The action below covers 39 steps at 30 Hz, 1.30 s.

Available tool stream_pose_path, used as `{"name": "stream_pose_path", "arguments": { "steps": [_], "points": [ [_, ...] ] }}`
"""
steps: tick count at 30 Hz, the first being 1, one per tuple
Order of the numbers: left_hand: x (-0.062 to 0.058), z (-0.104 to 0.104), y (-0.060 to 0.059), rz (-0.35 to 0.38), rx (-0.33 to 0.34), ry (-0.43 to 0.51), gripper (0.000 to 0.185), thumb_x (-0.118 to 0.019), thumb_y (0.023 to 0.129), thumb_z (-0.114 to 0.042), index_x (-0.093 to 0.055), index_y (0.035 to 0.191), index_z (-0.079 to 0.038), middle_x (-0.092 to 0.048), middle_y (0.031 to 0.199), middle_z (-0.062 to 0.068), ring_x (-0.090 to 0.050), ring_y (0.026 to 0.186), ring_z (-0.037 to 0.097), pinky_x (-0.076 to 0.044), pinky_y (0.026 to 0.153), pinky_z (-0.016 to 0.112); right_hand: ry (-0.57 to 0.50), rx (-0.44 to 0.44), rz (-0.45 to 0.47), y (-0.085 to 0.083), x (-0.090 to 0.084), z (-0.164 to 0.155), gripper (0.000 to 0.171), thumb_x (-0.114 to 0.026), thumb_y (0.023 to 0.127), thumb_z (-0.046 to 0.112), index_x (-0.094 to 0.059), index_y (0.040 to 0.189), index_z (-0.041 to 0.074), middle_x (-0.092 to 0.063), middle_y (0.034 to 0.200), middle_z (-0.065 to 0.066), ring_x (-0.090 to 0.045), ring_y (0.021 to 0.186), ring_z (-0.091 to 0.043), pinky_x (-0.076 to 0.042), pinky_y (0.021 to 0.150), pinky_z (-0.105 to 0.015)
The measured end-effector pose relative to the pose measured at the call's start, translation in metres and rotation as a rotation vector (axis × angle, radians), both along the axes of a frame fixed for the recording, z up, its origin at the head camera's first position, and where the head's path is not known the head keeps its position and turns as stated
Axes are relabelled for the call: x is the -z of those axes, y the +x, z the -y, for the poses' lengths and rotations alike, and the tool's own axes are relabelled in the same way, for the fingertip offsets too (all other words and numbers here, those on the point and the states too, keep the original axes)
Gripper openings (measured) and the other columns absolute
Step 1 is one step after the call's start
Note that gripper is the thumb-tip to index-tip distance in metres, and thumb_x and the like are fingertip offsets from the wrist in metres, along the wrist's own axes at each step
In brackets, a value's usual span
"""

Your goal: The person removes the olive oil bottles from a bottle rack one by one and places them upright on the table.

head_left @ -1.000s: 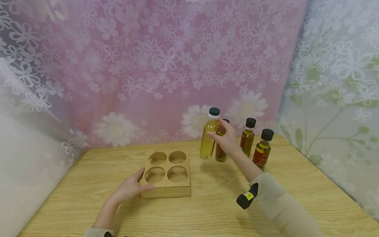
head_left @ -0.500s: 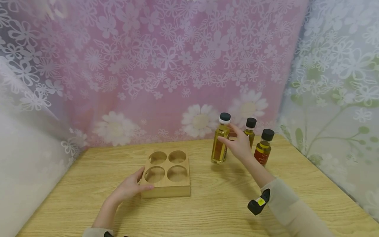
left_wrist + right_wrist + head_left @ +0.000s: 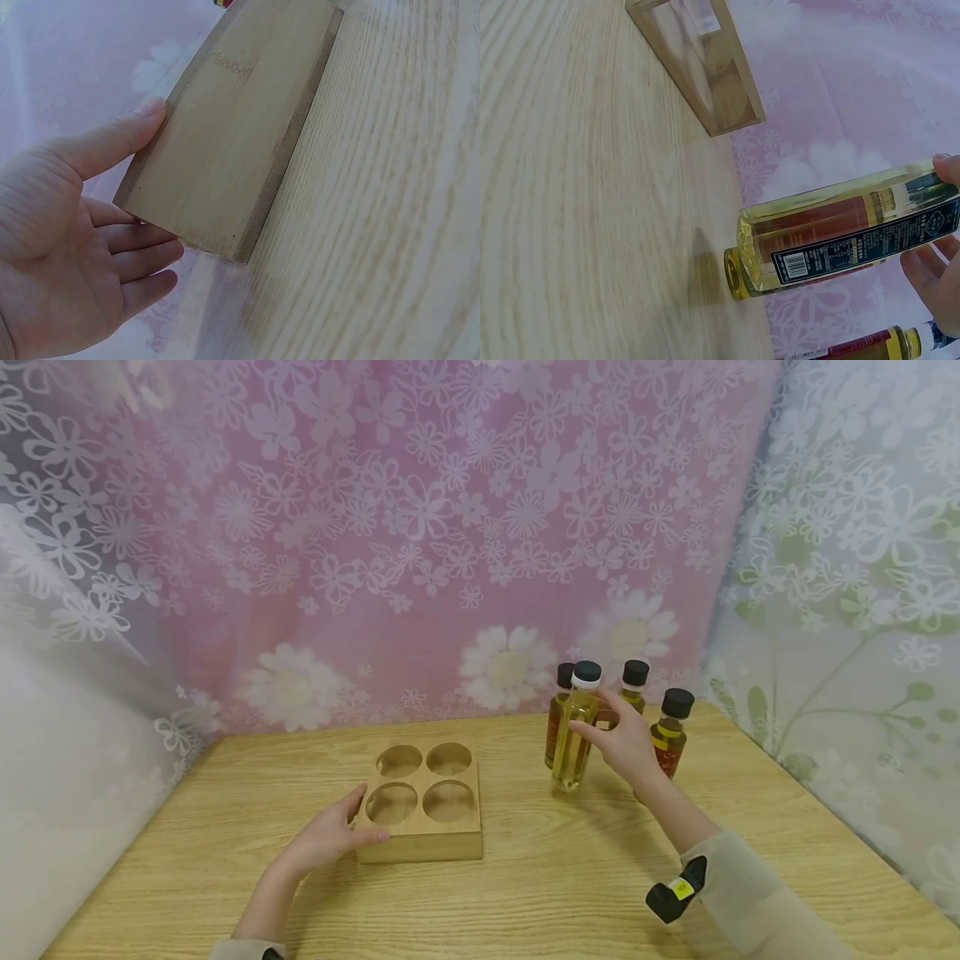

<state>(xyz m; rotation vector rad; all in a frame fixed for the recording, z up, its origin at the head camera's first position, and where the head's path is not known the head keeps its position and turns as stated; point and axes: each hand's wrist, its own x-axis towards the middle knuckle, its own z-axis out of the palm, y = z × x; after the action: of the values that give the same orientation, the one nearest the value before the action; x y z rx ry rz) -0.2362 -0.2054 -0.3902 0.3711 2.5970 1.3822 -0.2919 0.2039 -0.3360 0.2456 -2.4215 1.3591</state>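
A pale yellow oil bottle (image 3: 576,739) with a black cap is gripped by my right hand (image 3: 621,739), its base just above the table; the right wrist view shows that bottle (image 3: 840,236) with its dark label and my fingers (image 3: 934,281) round it. Three smaller dark bottles stand behind: one (image 3: 558,710) at its left, one (image 3: 634,687) behind my hand, one (image 3: 670,731) at the right. A wooden holder (image 3: 422,800) with four empty round holes lies mid-table. My left hand (image 3: 326,837) rests against its front left corner, thumb along the holder's side (image 3: 217,142).
The wooden table (image 3: 525,893) is closed in by floral curtains behind (image 3: 420,527) and at the right (image 3: 847,610). A small black device with a yellow tag (image 3: 675,891) sits on my right wrist.
My right hand has carried the pale bottle to the right and lower, from left of the dark bottles to in front of them. The left hand and holder have not moved.
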Motion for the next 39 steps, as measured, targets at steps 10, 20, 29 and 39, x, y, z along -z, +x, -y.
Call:
{"name": "stream_pose_path", "arguments": {
  "steps": [10, 20, 29, 39],
  "points": [
    [0.000, 0.001, 0.000, -0.003, 0.014, -0.006, 0.098, -0.070, 0.083, -0.037, -0.009, 0.145, 0.009, -0.011, 0.148, 0.030, -0.016, 0.132, 0.048, -0.021, 0.104, 0.058, 0.054, 0.037, 0.016, 0.005, 0.010, -0.020, 0.074, -0.069, 0.082, 0.040, -0.039, 0.141, 0.006, -0.046, 0.132, -0.023, -0.042, 0.120, -0.040, -0.040, 0.090, -0.055],
    [0.003, 0.001, -0.002, 0.005, 0.001, -0.001, 0.101, -0.071, 0.081, -0.039, -0.009, 0.145, 0.008, -0.010, 0.148, 0.029, -0.015, 0.133, 0.046, -0.019, 0.105, 0.056, 0.090, 0.047, 0.065, 0.009, 0.013, -0.029, 0.076, -0.068, 0.084, 0.039, -0.035, 0.142, 0.002, -0.040, 0.137, -0.025, -0.035, 0.125, -0.043, -0.033, 0.096, -0.060],
    [0.005, 0.000, -0.003, 0.002, -0.003, 0.002, 0.102, -0.072, 0.080, -0.040, -0.010, 0.145, 0.008, -0.012, 0.148, 0.029, -0.016, 0.134, 0.046, -0.019, 0.105, 0.057, 0.063, 0.056, 0.087, 0.011, 0.017, -0.027, 0.078, -0.069, 0.082, 0.040, -0.036, 0.142, 0.003, -0.043, 0.135, -0.024, -0.037, 0.124, -0.041, -0.032, 0.096, -0.059],
    [0.005, 0.001, -0.003, 0.003, 0.000, 0.014, 0.101, -0.071, 0.080, -0.039, -0.009, 0.145, 0.008, -0.010, 0.149, 0.029, -0.014, 0.133, 0.047, -0.019, 0.104, 0.058, 0.058, 0.057, 0.087, 0.011, 0.016, -0.025, 0.073, -0.070, 0.083, 0.036, -0.038, 0.140, 0.003, -0.044, 0.133, -0.025, -0.038, 0.123, -0.041, -0.032, 0.097, -0.058]
  ]
}}
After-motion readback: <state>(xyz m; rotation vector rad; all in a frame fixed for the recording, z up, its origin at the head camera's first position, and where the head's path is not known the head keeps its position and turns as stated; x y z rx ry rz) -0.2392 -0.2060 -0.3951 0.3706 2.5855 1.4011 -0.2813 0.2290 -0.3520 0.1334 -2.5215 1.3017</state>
